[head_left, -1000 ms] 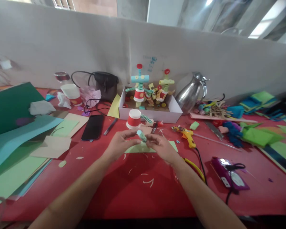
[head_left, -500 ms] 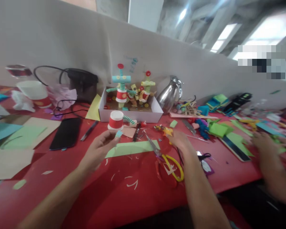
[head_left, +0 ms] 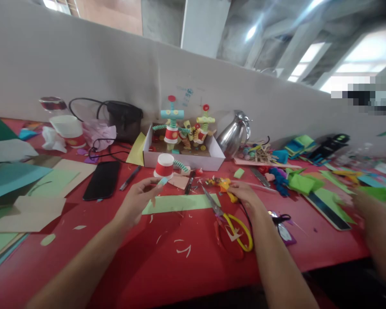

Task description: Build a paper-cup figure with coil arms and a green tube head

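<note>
My left hand [head_left: 135, 201] pinches a small light-blue paper piece [head_left: 163, 181] between thumb and fingertips. Just behind it stands a red and white paper cup [head_left: 164, 166] upside down, a green folded-paper spring [head_left: 180, 166] at its right side. The fingers of my right hand [head_left: 247, 194] close on the back of a yellow-orange glue gun [head_left: 223, 184], partly hidden by them. Between my hands a pale green paper strip [head_left: 180, 203] lies flat. Scissors [head_left: 238, 229] with yellow and red handles rest with their blade tips over its right end.
Behind, a white box [head_left: 186, 162] holds cup-and-paper figures, beside a steel jug [head_left: 234, 134]. A phone [head_left: 102, 180], a pen [head_left: 130, 177] and paper sheets [head_left: 22, 178] lie left. Craft scraps [head_left: 304, 182] and another person's blurred arm [head_left: 378, 227] are at right.
The view has shifted, so everything appears slightly farther right and lower. My left hand still holds the blue paper and my right hand stays at the glue gun. The other person's arm has moved.
</note>
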### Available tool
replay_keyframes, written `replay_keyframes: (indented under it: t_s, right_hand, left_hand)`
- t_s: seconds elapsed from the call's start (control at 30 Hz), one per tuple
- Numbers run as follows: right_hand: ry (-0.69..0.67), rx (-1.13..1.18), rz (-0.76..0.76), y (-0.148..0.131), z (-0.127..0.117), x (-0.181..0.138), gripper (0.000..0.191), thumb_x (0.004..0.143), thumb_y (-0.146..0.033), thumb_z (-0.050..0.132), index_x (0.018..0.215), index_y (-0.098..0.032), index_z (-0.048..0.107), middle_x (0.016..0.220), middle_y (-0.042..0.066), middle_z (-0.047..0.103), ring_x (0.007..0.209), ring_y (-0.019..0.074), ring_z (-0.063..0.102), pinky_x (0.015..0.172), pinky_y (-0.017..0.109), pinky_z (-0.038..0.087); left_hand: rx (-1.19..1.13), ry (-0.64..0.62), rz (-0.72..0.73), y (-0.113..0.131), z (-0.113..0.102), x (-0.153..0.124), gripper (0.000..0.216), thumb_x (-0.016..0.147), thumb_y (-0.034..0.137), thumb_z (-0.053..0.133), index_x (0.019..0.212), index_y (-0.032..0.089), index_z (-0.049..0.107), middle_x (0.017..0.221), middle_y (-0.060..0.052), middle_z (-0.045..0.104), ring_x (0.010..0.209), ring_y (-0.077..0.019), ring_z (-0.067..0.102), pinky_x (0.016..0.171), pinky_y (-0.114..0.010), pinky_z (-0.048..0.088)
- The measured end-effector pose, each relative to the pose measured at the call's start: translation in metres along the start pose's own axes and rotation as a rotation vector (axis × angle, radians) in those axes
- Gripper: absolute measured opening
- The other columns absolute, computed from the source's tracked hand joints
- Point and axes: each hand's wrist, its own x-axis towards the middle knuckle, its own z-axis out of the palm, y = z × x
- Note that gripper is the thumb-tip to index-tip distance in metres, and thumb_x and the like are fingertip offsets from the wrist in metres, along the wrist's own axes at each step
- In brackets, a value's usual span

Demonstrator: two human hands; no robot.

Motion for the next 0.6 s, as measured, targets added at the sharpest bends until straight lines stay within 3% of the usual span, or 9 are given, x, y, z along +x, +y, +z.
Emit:
replay_keyframes:
  t_s: [0.1,0.23,0.43,0.6]
  right_hand:
    - [-0.003,-0.009,-0.012,-0.002,0.003,0.002,0.026,0.07,-0.038,0.072,0.057,-0.018,0.061,0.05,-0.001,0.058,0.048,0.0133,0.054,0.044,0.023,0.034]
    - [0.008,-0.003,-0.018,0.0,0.005,0.007,0.03,0.06,-0.038,0.08,0.053,-0.019,0.059,0.047,-0.002,0.054,0.049,0.0125,0.051,0.046,0.023,0.031]
    - [0.038,0.066,-0.018,-0.005,0.004,0.003,0.032,0.062,-0.04,0.077,0.051,-0.018,0.057,0.045,-0.001,0.053,0.046,0.0133,0.05,0.046,0.024,0.034]
    - [0.21,0.126,-0.076,-0.021,-0.019,-0.016,0.031,0.071,-0.046,0.067,0.063,-0.017,0.06,0.054,0.0,0.055,0.051,0.014,0.049,0.047,0.025,0.035]
  left_hand:
    - [0.007,-0.001,-0.021,0.001,0.0,0.0,0.04,0.065,0.044,0.082,0.096,0.02,0.074,0.081,-0.003,0.068,0.071,-0.0151,0.058,0.063,-0.026,0.044]
    - [0.013,-0.032,-0.021,0.003,-0.002,0.0,0.041,0.065,0.042,0.082,0.099,0.02,0.075,0.093,-0.005,0.07,0.077,-0.0158,0.06,0.066,-0.026,0.045]
    - [-0.036,0.051,0.064,0.012,-0.017,0.005,0.033,0.065,0.041,0.082,0.088,0.019,0.073,0.084,-0.004,0.068,0.073,-0.0154,0.058,0.066,-0.027,0.045]
    - [-0.133,0.172,0.064,0.015,-0.03,0.011,0.031,0.059,0.035,0.085,0.082,0.019,0.073,0.078,-0.002,0.067,0.07,-0.0138,0.056,0.068,-0.027,0.043]
